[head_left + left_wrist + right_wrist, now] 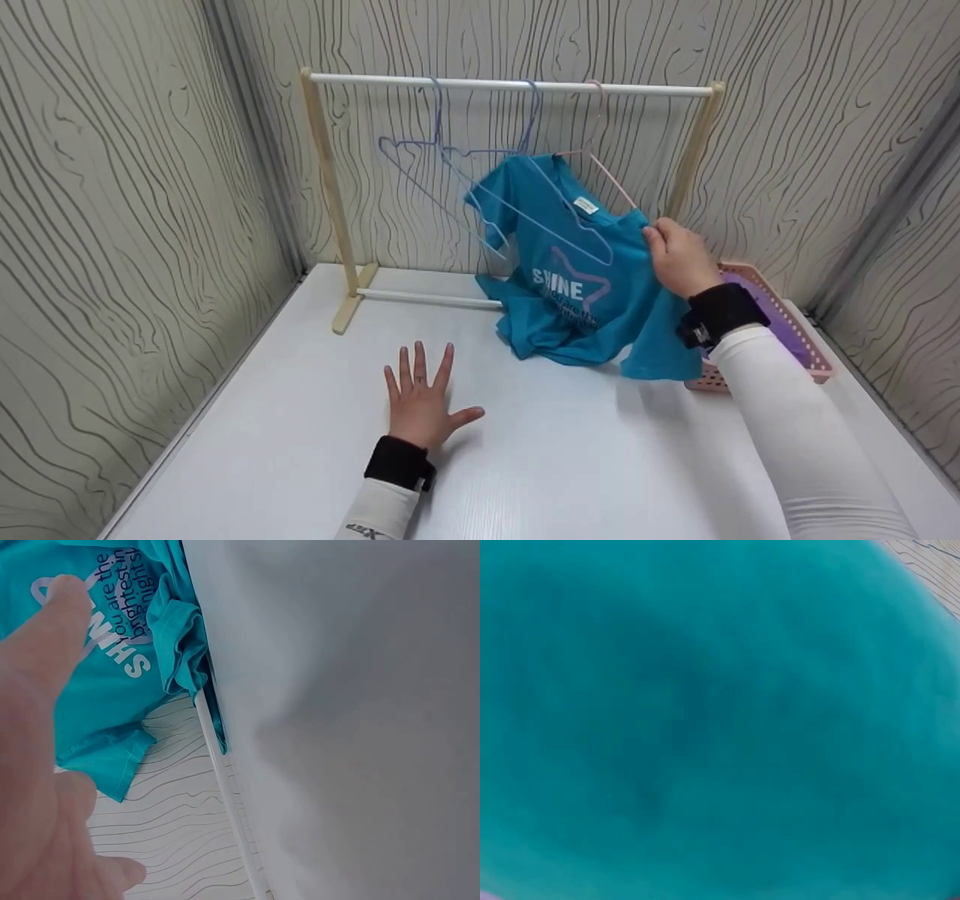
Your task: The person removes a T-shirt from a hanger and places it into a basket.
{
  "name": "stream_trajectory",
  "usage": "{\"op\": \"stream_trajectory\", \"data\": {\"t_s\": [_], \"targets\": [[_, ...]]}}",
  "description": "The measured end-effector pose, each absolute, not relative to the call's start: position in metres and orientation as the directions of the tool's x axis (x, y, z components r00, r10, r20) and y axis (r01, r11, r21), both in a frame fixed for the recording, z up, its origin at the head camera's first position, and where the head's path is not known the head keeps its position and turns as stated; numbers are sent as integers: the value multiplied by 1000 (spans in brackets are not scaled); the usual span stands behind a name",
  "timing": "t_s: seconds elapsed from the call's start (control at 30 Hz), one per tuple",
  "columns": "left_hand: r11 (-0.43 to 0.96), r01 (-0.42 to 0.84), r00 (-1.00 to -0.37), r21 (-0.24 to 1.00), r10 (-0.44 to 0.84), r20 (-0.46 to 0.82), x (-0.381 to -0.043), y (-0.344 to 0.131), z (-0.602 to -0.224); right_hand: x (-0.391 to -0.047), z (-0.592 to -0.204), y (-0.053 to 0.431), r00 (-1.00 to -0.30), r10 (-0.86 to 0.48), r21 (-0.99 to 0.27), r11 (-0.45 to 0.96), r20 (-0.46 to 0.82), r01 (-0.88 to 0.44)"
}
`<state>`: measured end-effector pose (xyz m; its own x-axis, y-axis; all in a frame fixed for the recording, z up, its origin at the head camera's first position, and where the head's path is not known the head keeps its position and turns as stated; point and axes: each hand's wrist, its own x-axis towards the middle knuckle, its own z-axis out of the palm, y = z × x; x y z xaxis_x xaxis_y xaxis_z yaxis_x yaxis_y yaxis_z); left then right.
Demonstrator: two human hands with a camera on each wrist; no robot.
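Note:
A teal T-shirt (559,247) with a star print hangs toward the right of a small rack, its lower part bunched on the table. My right hand (682,259) pinches the shirt at its right shoulder, near the end of a pink hanger (613,180). The hanger's left arm disappears at the neckline. My left hand (421,412), fingers spread, is over the table and apart from the shirt. The left wrist view shows the shirt (112,720) beyond the fingers. Blurred teal cloth (720,735) fills most of the right wrist view, hiding the right fingers.
Two bluish-purple hangers (411,143) (491,151) hang from the rack's white bar (480,84), partly in front of the shirt. A pink basket (819,370) with purple cloth (780,322) stands at the right. Patterned walls enclose the white table (300,442).

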<state>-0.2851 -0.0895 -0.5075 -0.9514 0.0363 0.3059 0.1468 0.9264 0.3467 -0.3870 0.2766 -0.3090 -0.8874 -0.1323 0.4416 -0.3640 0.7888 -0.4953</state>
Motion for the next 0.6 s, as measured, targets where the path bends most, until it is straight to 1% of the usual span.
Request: {"op": "stream_trajectory", "data": {"t_s": [0.2, 0.33, 0.47, 0.6], "targets": [[922, 148, -951, 358, 34, 307, -286, -89, -506, -382, -305, 281, -830, -68, -482, 786, 554, -387], [923, 147, -951, 356, 32, 309, -285, -89, -506, -373, -305, 287, -802, -14, -496, 780, 597, -383], [920, 150, -954, 362, 38, 298, -284, -88, -506, -362, -315, 292, -780, 21, -498, 781, 625, -378], [914, 151, -958, 378, 40, 285, -283, -88, -506, -352, -334, 298, -745, 39, -492, 774, 666, -399]]}}
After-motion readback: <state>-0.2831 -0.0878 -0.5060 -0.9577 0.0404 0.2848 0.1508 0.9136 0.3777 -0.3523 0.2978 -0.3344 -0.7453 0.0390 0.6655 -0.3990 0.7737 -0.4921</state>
